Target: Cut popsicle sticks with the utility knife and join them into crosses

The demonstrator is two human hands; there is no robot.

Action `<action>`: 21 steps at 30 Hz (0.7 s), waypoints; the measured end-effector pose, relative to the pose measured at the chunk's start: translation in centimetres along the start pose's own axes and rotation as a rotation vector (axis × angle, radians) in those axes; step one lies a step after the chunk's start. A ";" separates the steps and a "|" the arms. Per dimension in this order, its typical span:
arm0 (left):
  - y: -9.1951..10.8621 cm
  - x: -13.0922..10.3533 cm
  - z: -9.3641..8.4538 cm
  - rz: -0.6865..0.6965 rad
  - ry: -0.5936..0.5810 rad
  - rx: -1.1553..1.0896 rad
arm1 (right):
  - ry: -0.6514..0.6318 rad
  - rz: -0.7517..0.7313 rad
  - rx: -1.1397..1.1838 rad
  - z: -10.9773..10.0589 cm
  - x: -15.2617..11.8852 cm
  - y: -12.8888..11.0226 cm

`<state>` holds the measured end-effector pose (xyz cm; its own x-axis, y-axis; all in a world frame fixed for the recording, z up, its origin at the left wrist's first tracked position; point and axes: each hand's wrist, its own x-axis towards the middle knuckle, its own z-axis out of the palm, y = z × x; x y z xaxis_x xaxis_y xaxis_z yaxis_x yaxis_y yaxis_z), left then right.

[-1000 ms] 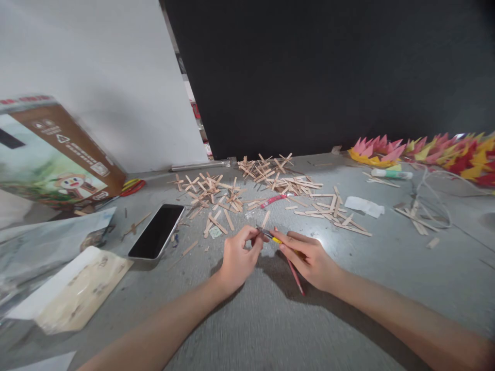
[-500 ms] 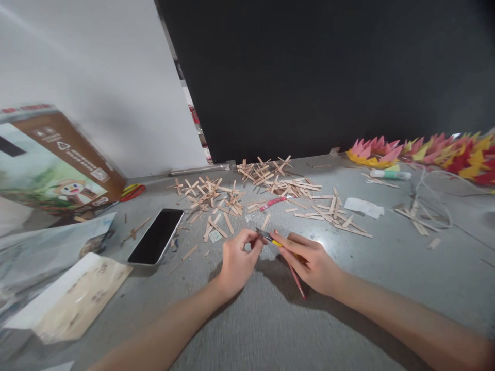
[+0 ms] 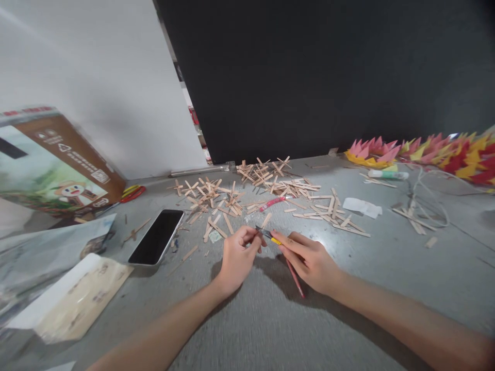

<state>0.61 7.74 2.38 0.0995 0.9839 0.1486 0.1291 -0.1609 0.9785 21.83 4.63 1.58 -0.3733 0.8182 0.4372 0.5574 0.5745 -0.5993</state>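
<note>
The person's two hands meet over the middle of a grey table [image 3: 255,335]. The right hand [image 3: 311,260] grips a yellow knife [image 3: 276,241], thumb and fingers closed round its handle, with the dark blade pointing away toward the left hand [image 3: 242,257]. That hand's fingers are pinched narrow right at the blade's tip; whether they hold anything small cannot be told from here. A lone stick [image 3: 266,220] shows just beyond the left fingertips. A red rod [image 3: 296,279] slants out below the right hand.

Past the hands, a heap of wooden sticks [image 3: 209,196] spreads across the table, many of them crossed over one another, with a red strip [image 3: 273,203] among them. To the left are a phone [image 3: 157,238], dark screen up, a cream pouch [image 3: 83,299], and a printed box [image 3: 73,180] with scissors [image 3: 132,192] beside it. To the right are a white paper [image 3: 362,207], a glue stick [image 3: 389,175], a pale cable [image 3: 446,216] and pink, yellow and red folded paper [image 3: 373,150] along the back.
</note>
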 end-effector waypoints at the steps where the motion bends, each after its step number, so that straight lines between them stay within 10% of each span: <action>1: -0.2 0.3 -0.1 -0.022 0.018 -0.021 | 0.021 0.013 0.011 0.0 0.0 0.1; 5: -1.4 1.5 -1.0 -0.141 0.149 -0.132 | 0.172 0.137 0.058 -0.2 0.3 0.2; 21: -1.0 1.4 -0.6 -0.144 -0.007 -0.149 | 0.115 0.146 0.132 -0.2 0.5 0.3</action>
<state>-0.01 9.37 1.71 0.0975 0.9952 0.0057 -0.0051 -0.0052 1.0000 21.93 5.19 1.79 -0.2042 0.8896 0.4085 0.4942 0.4539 -0.7414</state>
